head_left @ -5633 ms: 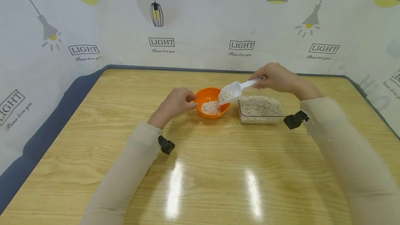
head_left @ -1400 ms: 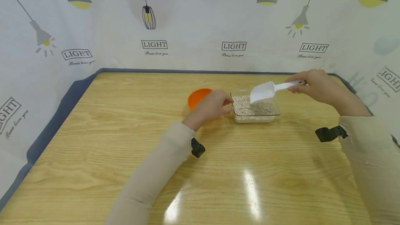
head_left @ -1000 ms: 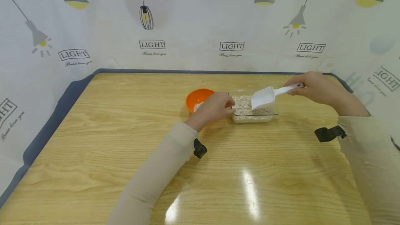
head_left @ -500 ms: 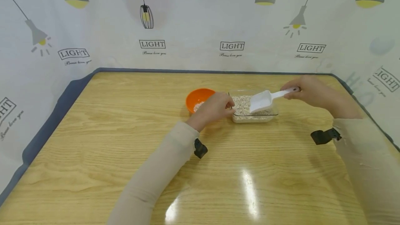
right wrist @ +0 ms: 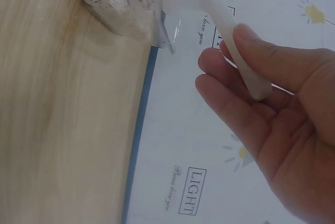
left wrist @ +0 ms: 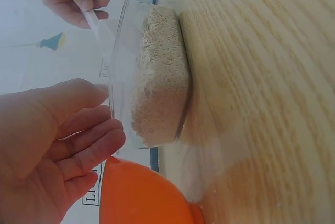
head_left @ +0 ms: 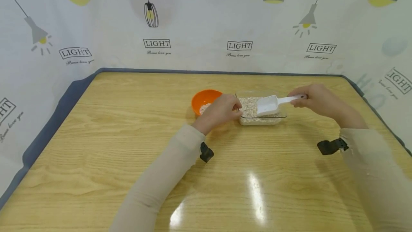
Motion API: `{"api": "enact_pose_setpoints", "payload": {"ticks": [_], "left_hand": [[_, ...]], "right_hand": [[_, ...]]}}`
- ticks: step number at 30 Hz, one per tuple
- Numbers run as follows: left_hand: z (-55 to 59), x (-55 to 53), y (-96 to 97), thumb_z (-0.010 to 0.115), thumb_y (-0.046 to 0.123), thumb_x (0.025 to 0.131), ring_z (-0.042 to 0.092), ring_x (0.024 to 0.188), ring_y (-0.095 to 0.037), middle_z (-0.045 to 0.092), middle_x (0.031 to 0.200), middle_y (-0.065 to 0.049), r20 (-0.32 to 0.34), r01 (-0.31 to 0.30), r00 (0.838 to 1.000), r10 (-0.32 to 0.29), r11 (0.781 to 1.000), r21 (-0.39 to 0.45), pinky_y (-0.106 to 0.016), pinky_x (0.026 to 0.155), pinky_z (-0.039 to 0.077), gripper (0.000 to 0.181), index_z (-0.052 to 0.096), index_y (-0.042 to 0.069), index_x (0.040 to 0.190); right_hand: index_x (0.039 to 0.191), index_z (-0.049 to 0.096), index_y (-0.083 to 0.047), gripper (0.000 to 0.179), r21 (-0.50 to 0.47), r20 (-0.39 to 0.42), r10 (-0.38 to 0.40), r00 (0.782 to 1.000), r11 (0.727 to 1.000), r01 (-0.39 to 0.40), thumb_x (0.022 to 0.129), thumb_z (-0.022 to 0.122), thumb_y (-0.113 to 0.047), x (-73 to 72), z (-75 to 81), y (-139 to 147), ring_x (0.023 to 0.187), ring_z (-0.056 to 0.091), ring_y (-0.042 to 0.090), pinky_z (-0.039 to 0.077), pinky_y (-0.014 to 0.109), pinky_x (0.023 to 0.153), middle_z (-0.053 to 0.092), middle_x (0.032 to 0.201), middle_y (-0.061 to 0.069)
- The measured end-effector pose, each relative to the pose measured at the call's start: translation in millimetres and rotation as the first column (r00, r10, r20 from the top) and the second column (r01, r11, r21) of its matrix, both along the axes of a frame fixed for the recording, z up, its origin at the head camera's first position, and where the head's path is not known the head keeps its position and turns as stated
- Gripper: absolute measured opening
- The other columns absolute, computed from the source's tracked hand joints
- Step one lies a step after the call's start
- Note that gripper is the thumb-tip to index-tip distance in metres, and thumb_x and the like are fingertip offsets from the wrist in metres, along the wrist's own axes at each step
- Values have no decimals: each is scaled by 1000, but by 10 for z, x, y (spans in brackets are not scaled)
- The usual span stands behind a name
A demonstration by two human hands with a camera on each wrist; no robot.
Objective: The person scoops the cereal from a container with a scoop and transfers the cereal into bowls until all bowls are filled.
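My right hand (head_left: 317, 101) holds a white scoop (head_left: 268, 106) by its handle, thumb on one side and fingers on the other. The scoop's head is tilted down at the oats (head_left: 249, 106) in a clear rectangular container (head_left: 262, 121). In the head view it looks almost bare inside. With thumb and fingertips, my left hand (head_left: 222, 110) pinches the container's left rim; the left wrist view shows the clear wall (left wrist: 119, 62) between them. An orange bowl (head_left: 204, 97) with some oats inside stands left of the container, partly hidden by my left hand.
Everything stands on a wooden table (head_left: 128, 128) with light glare near its front. A pale printed wall covering (head_left: 199, 20) rises behind the table's dark-edged back. Each wrist wears a black camera (head_left: 329, 146).
Earlier, the scoop tipped oats into the bowl while my left hand was at the bowl. Since then the left hand went to the container's rim, and the scoop has lowered toward the oats.
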State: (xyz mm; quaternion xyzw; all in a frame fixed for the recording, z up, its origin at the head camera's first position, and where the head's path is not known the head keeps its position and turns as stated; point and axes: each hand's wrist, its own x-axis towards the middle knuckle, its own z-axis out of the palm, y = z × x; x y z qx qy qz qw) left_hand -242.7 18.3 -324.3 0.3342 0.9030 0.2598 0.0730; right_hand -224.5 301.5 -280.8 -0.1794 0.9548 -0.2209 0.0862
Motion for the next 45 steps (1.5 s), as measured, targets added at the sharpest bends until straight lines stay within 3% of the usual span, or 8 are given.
{"api": "enact_pose_setpoints", "payload": {"ticks": [6,13,22,28,36,45], "left_hand": [[-4,1,5,61,15,88,50,71,-12,61,80,-1,-4,-2,1000,2,1000,-1,-21,68,42,11,68,7,84],[-11,-4,8,59,13,88,33,58,-11,36,60,0,-25,15,1000,-15,1000,5,-21,57,30,22,55,7,67],[-5,-5,10,59,14,88,44,63,-12,56,72,-2,-30,15,999,-15,1000,-1,-20,61,36,13,67,5,81],[-15,-9,9,60,15,88,51,71,-11,65,87,-3,-25,9,1000,-9,1000,-9,-20,68,43,14,70,6,92],[-19,7,7,61,14,88,47,66,-13,62,78,-2,-15,16,1000,-16,1000,22,-21,64,40,12,69,6,85],[-34,-4,4,60,14,88,38,60,-11,45,62,0,-28,14,1000,-14,1000,20,-21,59,33,18,62,6,72]], "right_hand": [[114,59,6,29,-39,-23,9,1000,999,-10,90,59,-10,18,-83,-4,78,63,25,48,36,63,66,89,14],[116,58,7,31,-46,-27,16,1000,999,-17,90,58,-10,12,-162,-28,79,63,28,47,33,60,67,89,15],[118,56,7,34,-74,-23,13,1000,997,-15,92,56,-13,15,-236,-84,80,62,30,49,41,68,67,88,14],[120,54,9,37,-101,-31,7,999,995,-11,92,55,-15,23,-303,-94,78,61,30,47,37,64,67,84,11],[125,50,7,41,-127,-34,-11,999,992,6,95,50,-20,94,-340,-41,90,61,33,47,50,75,66,96,18],[123,52,8,38,-157,-61,-36,997,987,26,94,52,-17,136,-340,-13,89,62,34,48,50,75,65,95,21]]}}
